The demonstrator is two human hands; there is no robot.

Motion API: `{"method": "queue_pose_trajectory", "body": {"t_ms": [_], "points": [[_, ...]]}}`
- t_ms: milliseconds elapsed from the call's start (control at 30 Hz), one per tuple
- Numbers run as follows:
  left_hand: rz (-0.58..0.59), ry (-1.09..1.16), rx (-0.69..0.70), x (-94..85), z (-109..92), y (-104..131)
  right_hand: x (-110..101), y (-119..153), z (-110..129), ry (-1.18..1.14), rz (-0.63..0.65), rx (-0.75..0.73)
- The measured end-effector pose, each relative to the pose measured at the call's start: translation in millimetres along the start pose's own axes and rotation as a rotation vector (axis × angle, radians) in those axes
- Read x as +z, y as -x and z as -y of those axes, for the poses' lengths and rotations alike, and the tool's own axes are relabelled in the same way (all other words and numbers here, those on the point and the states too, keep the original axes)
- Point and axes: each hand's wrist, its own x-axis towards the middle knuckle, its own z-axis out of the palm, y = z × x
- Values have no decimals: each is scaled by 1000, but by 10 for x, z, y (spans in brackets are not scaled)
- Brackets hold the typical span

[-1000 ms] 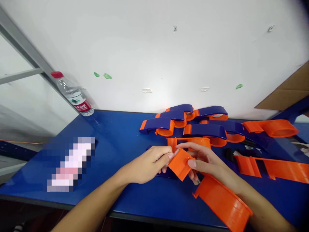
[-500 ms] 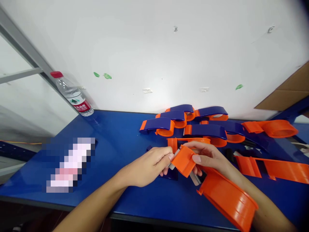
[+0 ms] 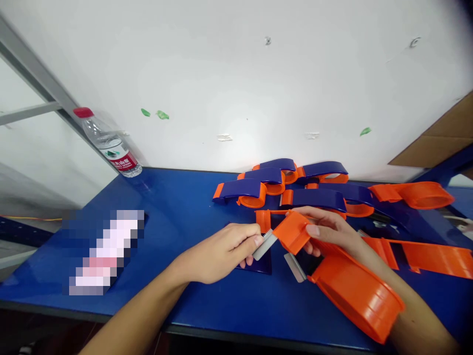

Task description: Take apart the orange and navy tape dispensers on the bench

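Note:
Between the thumb and fingers of my left hand (image 3: 221, 251) is a small grey metal blade (image 3: 264, 246) with a toothed edge. My right hand (image 3: 328, 230) grips an orange plastic tape dispenser frame (image 3: 358, 291) by its flat end, the round hoop hanging toward the table's front. The blade sits right beside the frame's flat end; whether they touch I cannot tell. A second metal blade (image 3: 294, 268) shows below the frame, on or just above the table. Partly hidden behind my left hand lies a dark blue plastic piece (image 3: 260, 266).
Assembled blue-and-orange tape dispensers (image 3: 242, 188) stand in a cluster along the wall. More orange frames (image 3: 438, 257) lie at the right. A water bottle (image 3: 120, 157) stands at the back left, and a blurred-out object (image 3: 107, 251) lies on the blue table (image 3: 166, 217).
My right hand has shifted right and slightly up with the orange frame. The blade in my left hand, earlier mostly covered by the frame's end, now shows almost whole beside it.

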Motion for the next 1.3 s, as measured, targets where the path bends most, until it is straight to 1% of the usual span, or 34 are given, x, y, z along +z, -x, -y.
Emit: {"method": "queue_pose_trajectory", "body": {"t_ms": [67,167,267,333,500,567,733,900,1000,1133,1233,1300], "points": [[7,-9,-5,-47,9,12,-55,-5,45,-12,-43,-11],[8,-123,56,-138,34,26,-118,-22,102,-31,-100,-21],[16,-233,135,-204,74,29,-123,-23,105,-26,-94,-11],[33,-282,160,-212,103,23,-115,-16,75,-20,-76,-5],[133,-400,215,-116,150,-8,-133,-14,-11,-7,-34,-22],[152,-455,225,-60,157,-22,-138,-18,-21,1,-7,-28],[160,-582,228,36,170,-57,-92,-16,-28,17,70,-20],[139,-656,277,76,181,-68,-6,1,-49,35,135,-17],[130,-699,270,101,188,-77,39,11,-49,57,161,-7],[138,-670,246,121,200,-106,92,47,-44,101,182,51],[135,-552,194,74,205,-95,138,85,-43,131,213,114],[104,-436,131,17,196,-59,174,97,-44,140,225,150]]}}
